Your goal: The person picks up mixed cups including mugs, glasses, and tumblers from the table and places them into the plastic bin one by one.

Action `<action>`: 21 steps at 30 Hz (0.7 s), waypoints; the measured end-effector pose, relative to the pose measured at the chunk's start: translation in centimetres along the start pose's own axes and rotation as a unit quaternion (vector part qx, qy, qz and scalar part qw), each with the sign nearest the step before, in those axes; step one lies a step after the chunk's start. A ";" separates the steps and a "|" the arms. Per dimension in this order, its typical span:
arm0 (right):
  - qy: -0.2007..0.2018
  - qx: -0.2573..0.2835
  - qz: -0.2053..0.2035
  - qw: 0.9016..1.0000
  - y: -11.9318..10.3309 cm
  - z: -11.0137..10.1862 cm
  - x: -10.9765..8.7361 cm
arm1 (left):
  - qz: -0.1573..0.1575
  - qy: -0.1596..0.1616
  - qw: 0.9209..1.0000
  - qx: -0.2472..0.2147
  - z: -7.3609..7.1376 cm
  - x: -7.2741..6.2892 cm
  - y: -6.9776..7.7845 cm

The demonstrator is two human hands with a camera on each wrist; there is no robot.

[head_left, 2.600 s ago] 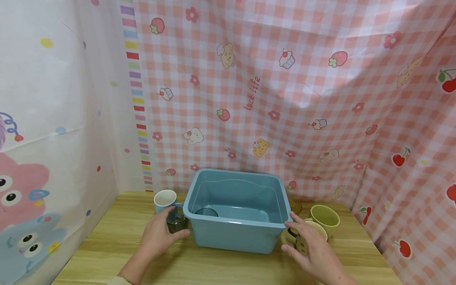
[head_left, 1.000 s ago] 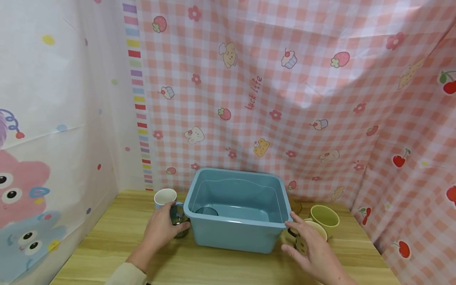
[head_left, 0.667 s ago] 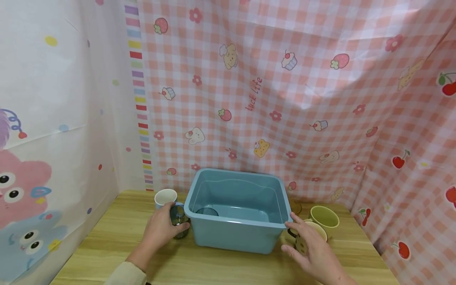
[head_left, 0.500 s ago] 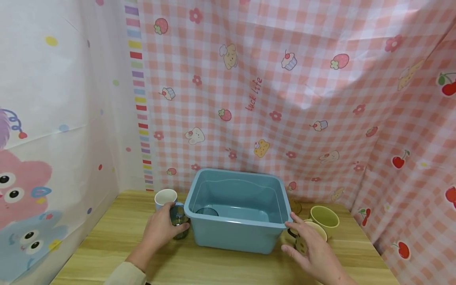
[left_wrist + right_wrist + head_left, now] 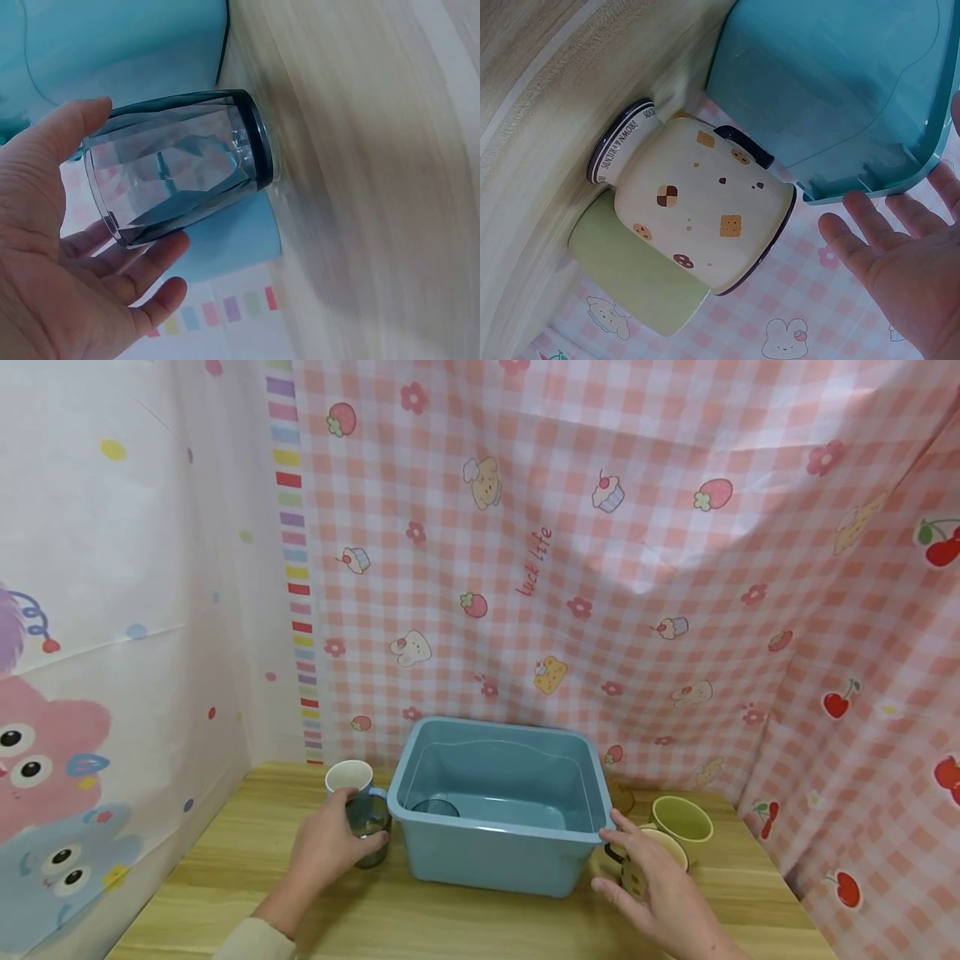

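Location type: a curtained nook of domestic appearance; whether it stands in a home or a studio cannot be determined. Pink-and-white checked fabric (image 5: 558,560), printed with strawberries, cupcakes and the words "luck life", covers the rear and right sides. White fabric (image 5: 187,568) with cartoon figures covers the left side. A wood-grain tabletop (image 5: 450,927) meets the checked fabric at its far edge

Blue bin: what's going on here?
A person's left hand grips a smoky glass just outside the blue bin; the right hand is at the bin's rim. Another glass is inside the bin. A blue mug stands behind the gripped glass; a cookie-print mug and a green mug stand right of the bin.
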State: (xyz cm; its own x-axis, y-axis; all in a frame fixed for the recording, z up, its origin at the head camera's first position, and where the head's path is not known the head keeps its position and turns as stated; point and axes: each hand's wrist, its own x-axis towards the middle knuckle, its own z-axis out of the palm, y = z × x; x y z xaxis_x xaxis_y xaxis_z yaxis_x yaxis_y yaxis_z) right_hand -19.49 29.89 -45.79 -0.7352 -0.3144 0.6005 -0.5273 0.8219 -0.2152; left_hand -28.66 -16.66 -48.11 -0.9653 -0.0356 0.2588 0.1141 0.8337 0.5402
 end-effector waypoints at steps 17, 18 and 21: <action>0.001 0.004 0.001 1.000 0.0 0.0 0.0 | -0.010 0.000 1.000 -0.003 -2.0 -0.6 -0.4; 0.000 0.003 0.001 1.000 0.0 0.0 0.0 | -0.009 0.001 1.000 -0.002 -2.1 -0.6 -0.4; 0.000 0.002 0.002 1.000 0.0 0.0 0.0 | -0.009 0.004 1.000 -0.003 -2.4 -0.7 -0.3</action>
State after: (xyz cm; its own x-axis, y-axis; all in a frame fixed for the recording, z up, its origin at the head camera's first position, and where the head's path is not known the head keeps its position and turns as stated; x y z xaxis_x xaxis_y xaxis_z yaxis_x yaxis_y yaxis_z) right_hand -19.51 29.88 -45.81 -0.7379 -0.3105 0.5992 -0.5250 0.8220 -0.2206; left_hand -27.48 -18.24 -46.54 -0.9650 -0.0550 0.2565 0.0990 0.8291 0.5502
